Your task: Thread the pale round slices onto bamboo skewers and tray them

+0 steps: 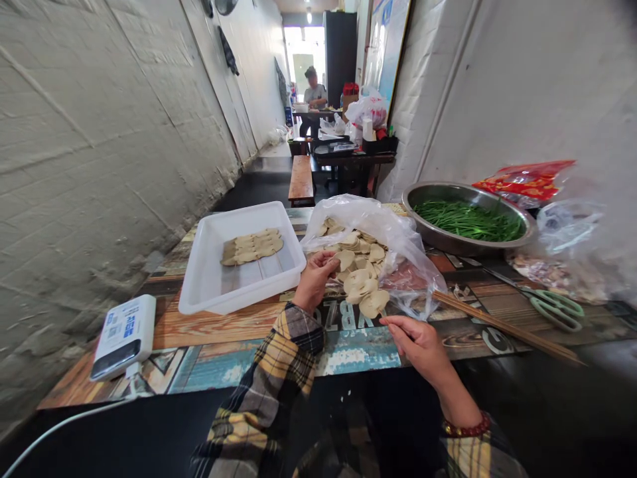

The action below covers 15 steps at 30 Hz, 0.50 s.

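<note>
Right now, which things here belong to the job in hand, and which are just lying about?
Apparently part of the job: pale round slices, their plastic bag, white tray, bundle of thin sticks.
Seemingly just lying about: steel bowl of greens, scissors, red packet, white device.

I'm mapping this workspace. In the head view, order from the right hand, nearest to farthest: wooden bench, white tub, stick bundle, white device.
Right hand outward:
1. Stick bundle, to its right.
2. White tub, to its left.
3. White device, far left.
4. Wooden bench, in the background.
</note>
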Each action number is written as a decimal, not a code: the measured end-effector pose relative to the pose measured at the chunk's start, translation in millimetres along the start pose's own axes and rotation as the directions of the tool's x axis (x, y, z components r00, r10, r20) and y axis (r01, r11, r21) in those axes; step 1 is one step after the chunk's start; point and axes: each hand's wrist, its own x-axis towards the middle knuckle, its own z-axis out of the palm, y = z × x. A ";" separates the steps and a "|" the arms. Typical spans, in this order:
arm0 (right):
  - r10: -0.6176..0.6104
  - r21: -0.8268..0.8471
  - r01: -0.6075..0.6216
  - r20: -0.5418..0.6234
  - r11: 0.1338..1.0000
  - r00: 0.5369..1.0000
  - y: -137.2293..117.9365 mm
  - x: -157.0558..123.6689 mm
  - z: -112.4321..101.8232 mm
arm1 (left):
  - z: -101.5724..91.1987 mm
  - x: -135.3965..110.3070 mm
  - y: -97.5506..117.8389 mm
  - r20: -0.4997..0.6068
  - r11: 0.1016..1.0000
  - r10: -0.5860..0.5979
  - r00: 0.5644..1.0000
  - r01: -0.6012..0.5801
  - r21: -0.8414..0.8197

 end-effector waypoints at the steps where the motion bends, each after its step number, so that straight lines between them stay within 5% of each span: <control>1: -0.001 -0.012 0.001 -0.001 1.000 1.000 -1.4 0.1 0.0 | 0.0 0.0 0.1 -0.003 1.000 0.000 1.000 0.000 0.007; 15: -0.009 -0.054 0.008 -0.029 0.999 1.000 -8.7 1.1 0.8 | 1.5 -1.6 2.0 -0.008 1.000 0.002 1.000 -0.002 0.008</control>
